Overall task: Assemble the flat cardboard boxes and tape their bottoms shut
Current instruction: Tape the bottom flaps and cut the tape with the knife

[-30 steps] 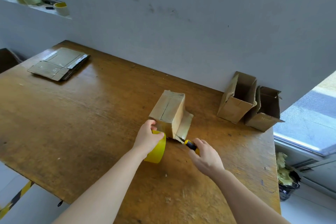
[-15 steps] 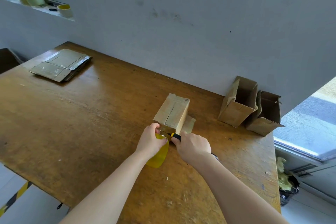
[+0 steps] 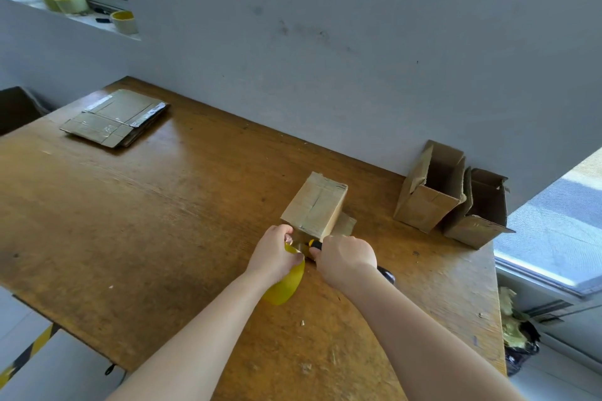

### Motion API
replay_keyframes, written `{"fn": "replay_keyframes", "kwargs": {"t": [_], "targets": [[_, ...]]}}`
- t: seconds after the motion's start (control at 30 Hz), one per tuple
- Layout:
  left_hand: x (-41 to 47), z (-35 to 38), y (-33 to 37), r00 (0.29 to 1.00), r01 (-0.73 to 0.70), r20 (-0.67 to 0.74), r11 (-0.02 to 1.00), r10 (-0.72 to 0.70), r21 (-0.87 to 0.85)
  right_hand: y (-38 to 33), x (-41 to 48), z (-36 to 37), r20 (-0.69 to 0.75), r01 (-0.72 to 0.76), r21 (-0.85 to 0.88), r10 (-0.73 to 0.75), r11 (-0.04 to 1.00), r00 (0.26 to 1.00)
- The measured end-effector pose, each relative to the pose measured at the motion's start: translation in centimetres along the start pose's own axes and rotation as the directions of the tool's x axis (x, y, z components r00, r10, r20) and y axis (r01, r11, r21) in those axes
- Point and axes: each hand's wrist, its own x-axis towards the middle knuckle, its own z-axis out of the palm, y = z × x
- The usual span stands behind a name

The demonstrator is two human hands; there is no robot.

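A small cardboard box (image 3: 314, 207) stands upside down on the wooden table (image 3: 146, 225), its taped bottom facing up and a flap spread out at its right. My left hand (image 3: 275, 257) grips a yellow tape roll (image 3: 286, 280) just in front of the box, a strip of tape running up to the box's near edge. My right hand (image 3: 345, 259) grips a utility knife (image 3: 314, 244) with a yellow and black handle, its tip at the tape between roll and box.
Two assembled boxes (image 3: 430, 187) (image 3: 479, 208) lie on their sides against the wall at the right. A stack of flat boxes (image 3: 114, 117) sits at the far left. Spare tape rolls (image 3: 123, 21) stand on the windowsill. The table's right edge is close.
My right hand has moved left with the knife, from beside the box to the tape at its near edge. My left hand stays on the roll.
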Motion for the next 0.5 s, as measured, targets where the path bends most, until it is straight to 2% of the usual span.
{"fn": "replay_keyframes", "kwargs": {"t": [0.1, 0.23, 0.4, 0.47, 0.5], "targets": [[0.0, 0.1, 0.2, 1.0, -0.026, 0.012, 0.999, 0.026, 0.019, 0.4, -0.3, 1.8, 0.109, 0.02, -0.065, -0.013, 0.998, 0.994], [0.0, 0.0, -0.2, 0.999, -0.034, 0.018, 0.998, 0.033, 0.043, 1.4, -1.0, 4.7, 0.126, -0.04, 0.111, 0.026, 0.993, 0.992], [0.0, -0.3, -0.5, 0.999, -0.043, 0.016, 0.998, 0.042, 0.05, 2.0, -1.4, 7.7, 0.234, -0.035, 0.173, -0.007, 0.984, 0.972], [-0.1, -0.3, -0.6, 0.999, -0.043, 0.01, 0.998, 0.042, 0.045, 1.9, -1.5, 8.0, 0.207, -0.042, 0.163, 0.007, 0.986, 0.978], [-0.1, -0.3, -0.7, 0.999, -0.044, 0.009, 0.998, 0.043, 0.041, 1.8, -1.4, 7.6, 0.124, -0.04, 0.178, 0.018, 0.983, 0.992]]}}
